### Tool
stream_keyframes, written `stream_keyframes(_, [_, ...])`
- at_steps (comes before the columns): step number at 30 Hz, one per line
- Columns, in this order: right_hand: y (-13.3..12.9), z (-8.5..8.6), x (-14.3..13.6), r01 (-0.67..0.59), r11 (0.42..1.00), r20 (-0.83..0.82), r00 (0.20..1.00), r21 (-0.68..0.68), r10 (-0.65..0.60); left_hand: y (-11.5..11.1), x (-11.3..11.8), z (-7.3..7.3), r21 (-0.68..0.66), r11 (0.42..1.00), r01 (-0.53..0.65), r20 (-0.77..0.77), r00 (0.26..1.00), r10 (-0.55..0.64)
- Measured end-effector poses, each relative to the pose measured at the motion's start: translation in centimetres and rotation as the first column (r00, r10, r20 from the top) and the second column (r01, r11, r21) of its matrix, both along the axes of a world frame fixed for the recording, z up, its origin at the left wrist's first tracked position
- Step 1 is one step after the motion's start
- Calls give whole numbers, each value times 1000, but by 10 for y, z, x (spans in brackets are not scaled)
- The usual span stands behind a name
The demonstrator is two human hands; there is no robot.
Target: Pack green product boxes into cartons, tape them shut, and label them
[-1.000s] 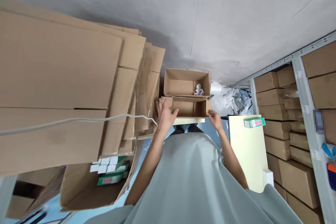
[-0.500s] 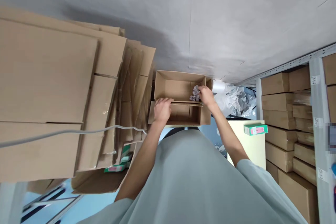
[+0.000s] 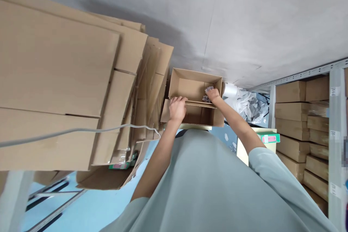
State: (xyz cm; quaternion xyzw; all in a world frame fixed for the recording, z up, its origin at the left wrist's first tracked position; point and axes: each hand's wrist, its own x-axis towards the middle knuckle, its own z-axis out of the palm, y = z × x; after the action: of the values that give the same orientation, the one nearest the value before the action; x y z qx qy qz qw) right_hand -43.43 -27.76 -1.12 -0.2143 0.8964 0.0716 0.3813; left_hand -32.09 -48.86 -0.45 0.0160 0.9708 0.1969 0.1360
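Observation:
An open cardboard box [image 3: 187, 88] stands ahead of me by the wall, its near flap folded out towards my body. My left hand [image 3: 177, 108] grips the box's near edge at its left end, fingers bent over the cardboard. Inside the right end of the box, my right hand [image 3: 213, 95] is closed on crumpled greyish paper [image 3: 208, 90]. Part of that paper is hidden behind the fingers. Below the near edge, a second cardboard hollow [image 3: 198, 115] shows; I cannot tell whether it is another box.
Stacked flattened cardboard [image 3: 54, 58] fills the left, with a grey cable [image 3: 89, 129] across it. A white roll [image 3: 230, 90] and crumpled paper and film [image 3: 251, 107] lie right of the box. A green-and-pink package [image 3: 269, 137] sits near shelves of cartons [image 3: 292, 129].
The whole view has shifted and tilted slightly. My right hand has moved a little deeper over the crumpled paper in the box's right end. My left hand stays on the near edge.

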Motion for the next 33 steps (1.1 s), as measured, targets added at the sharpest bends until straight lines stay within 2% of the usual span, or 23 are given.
stream_keyframes(4, [-1, 22, 3, 65, 998, -116, 991, -18, -66, -2, 1, -1, 31, 1000, 1, -18, 1000, -1])
stream_keyframes(7, [8, 53, 14, 103, 994, -234, 966, -41, -109, -4, 2, -5, 33, 999, 12, -18, 1000, -11])
stream_keyframes(9, [22, 78, 32, 155, 982, -335, 925, -104, -182, -6, 3, -7, 33, 999, 13, -8, 1000, -13])
stream_keyframes(11, [38, 101, 60, 240, 927, -401, 849, -287, -344, -7, 5, -9, 46, 999, 9, 6, 1000, -9])
stream_keyframes(14, [54, 119, 111, 340, 780, -274, 800, -526, -534, -7, 8, -8, 58, 998, 31, -2, 1000, -31])
stream_keyframes(16, [55, 116, 142, 405, 703, -148, 799, -585, -583, -7, 11, -6, 48, 997, 56, -25, 998, -55])
stream_keyframes(18, [50, 105, 165, 473, 671, -63, 790, -571, -610, -7, 12, -4, 39, 997, 71, -53, 996, -69])
stream_keyframes(21, [38, 86, 182, 545, 684, -22, 775, -485, -632, -8, 13, -3, 36, 996, 86, -77, 994, -83])
stream_keyframes(24, [35, 81, 181, 556, 696, -11, 778, -455, -629, -8, 14, -2, 37, 995, 98, -69, 993, -95])
stream_keyframes(27, [40, 88, 161, 510, 697, -51, 788, -505, -613, -8, 14, -2, 37, 995, 95, -64, 994, -93])
stream_keyframes(29, [41, 90, 135, 458, 714, -105, 799, -530, -592, -7, 15, -2, 37, 995, 92, -60, 994, -90])
stream_keyframes(31, [34, 84, 99, 417, 748, -138, 822, -517, -553, -7, 16, -2, 41, 996, 85, -54, 995, -83])
stream_keyframes(33, [20, 68, 58, 401, 811, -109, 867, -427, -486, -6, 16, -2, 56, 996, 73, -50, 996, -70])
